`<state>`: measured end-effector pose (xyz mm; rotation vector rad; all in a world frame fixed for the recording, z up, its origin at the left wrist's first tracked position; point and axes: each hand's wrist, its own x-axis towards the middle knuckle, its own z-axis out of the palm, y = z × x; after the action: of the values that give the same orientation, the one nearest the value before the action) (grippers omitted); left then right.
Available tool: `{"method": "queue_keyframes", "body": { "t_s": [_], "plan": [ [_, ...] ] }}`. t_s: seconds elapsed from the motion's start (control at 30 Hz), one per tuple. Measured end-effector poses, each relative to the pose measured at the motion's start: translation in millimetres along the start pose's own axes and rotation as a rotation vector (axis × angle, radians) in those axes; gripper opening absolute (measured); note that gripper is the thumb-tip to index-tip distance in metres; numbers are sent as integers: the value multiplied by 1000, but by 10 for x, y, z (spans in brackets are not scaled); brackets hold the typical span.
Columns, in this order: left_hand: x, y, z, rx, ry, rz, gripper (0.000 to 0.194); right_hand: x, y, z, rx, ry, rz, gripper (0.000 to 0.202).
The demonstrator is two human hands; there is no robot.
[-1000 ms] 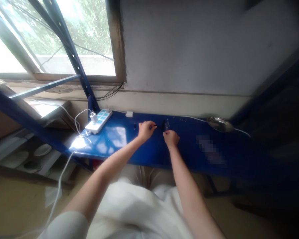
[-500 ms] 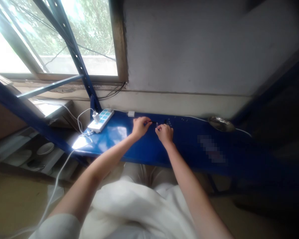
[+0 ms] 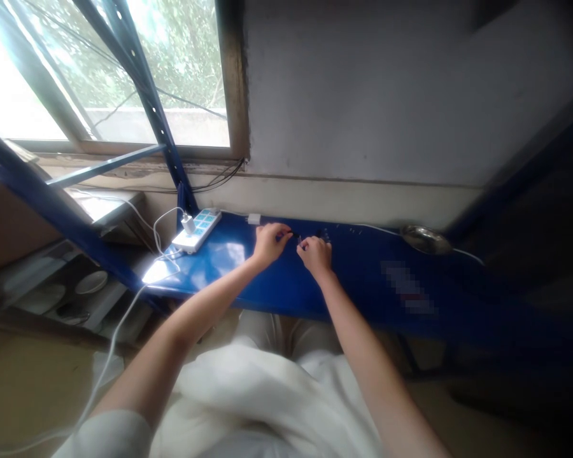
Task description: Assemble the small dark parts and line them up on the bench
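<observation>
Over the blue table [image 3: 277,286], my left hand [image 3: 271,242] pinches a thin dark piece [image 3: 295,235] between thumb and fingertips. Close to its right, my right hand [image 3: 316,254] is closed on a small clear piece [image 3: 300,241], whose top shows above the fingertips. The dark piece reaches toward the clear one; whether they touch is too small to tell. Behind my right hand lie several small clear pieces [image 3: 325,235] on the table.
A white power strip [image 3: 198,231] with a plugged-in charger [image 3: 188,222] sits at the table's left end. A white adapter [image 3: 254,219] and a shiny metal dish [image 3: 424,238] are along the back edge. Blue rack posts flank the table; a white cable hangs at left.
The view has shifted slightly, so the surroundings appear a little further right. The dark piece and the clear piece are nearer each other, and less of the clear piece shows.
</observation>
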<state>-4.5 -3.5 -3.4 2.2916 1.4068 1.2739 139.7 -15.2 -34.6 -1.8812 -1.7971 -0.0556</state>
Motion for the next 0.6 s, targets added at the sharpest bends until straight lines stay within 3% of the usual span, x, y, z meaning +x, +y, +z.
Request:
{"method": "queue_keyframes", "body": {
  "t_s": [0.6],
  "plan": [
    [-23,7,21,7,-86,115,17,-22,-23,-140,-100,50,-139,14]
  ]
}}
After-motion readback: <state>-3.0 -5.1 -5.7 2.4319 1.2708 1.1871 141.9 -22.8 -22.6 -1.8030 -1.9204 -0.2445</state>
